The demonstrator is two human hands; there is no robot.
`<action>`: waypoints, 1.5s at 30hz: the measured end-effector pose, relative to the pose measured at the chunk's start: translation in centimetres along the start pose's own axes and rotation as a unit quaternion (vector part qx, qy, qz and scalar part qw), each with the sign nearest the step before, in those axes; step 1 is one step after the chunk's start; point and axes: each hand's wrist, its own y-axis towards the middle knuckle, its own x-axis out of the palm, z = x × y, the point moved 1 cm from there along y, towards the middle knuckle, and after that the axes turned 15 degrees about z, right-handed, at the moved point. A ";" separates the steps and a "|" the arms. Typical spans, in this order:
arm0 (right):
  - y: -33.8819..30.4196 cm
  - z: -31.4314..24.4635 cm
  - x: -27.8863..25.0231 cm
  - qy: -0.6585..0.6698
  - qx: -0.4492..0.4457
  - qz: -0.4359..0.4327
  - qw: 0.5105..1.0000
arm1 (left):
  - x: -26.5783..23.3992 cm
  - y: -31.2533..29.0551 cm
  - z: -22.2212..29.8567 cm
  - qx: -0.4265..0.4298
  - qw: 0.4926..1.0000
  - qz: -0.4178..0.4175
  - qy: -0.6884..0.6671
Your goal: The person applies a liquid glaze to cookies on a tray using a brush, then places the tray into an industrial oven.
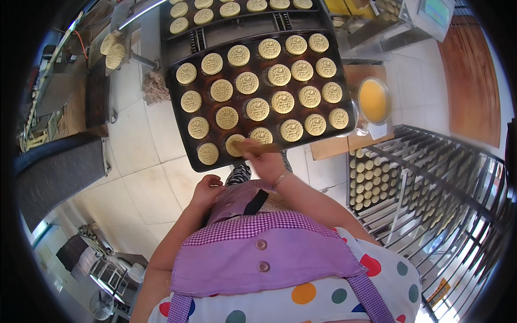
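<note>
My right hand [265, 161] reaches over the near edge of a dark baking tray [242, 164], closed around a brush with a brown handle [273, 148]. It is at a round, pale, pattern-stamped mooncake [233, 144] in the near row; the brush tip is blurred and partly hidden by my fingers. Rows of similar mooncakes [283, 102] fill the tray. Near the tray's front edge, by my apron [226, 264], my left hand [208, 189] hangs with its fingers loosely bent and apart. It holds nothing that I can see.
A bowl of yellow-orange liquid [374, 100] stands right of the tray, beside brown cardboard [329, 149]. A second tray of mooncakes [230, 9] lies beyond. At right is a metal rack [431, 177] holding more mooncakes. A dark panel [59, 167] stands at left over the tiled floor [137, 183].
</note>
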 end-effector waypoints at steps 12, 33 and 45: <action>4.7 9.9 -23.6 -0.191 0.051 0.423 0.884 | -3.4 0.3 -1.7 -0.001 1.000 0.020 0.017; 4.8 21.6 -28.7 0.397 0.374 0.451 0.707 | -4.9 10.9 1.1 -0.007 0.893 0.445 -0.067; 8.0 20.7 -25.1 0.472 0.450 0.175 0.738 | -2.8 10.0 3.4 -0.081 0.885 0.242 -0.390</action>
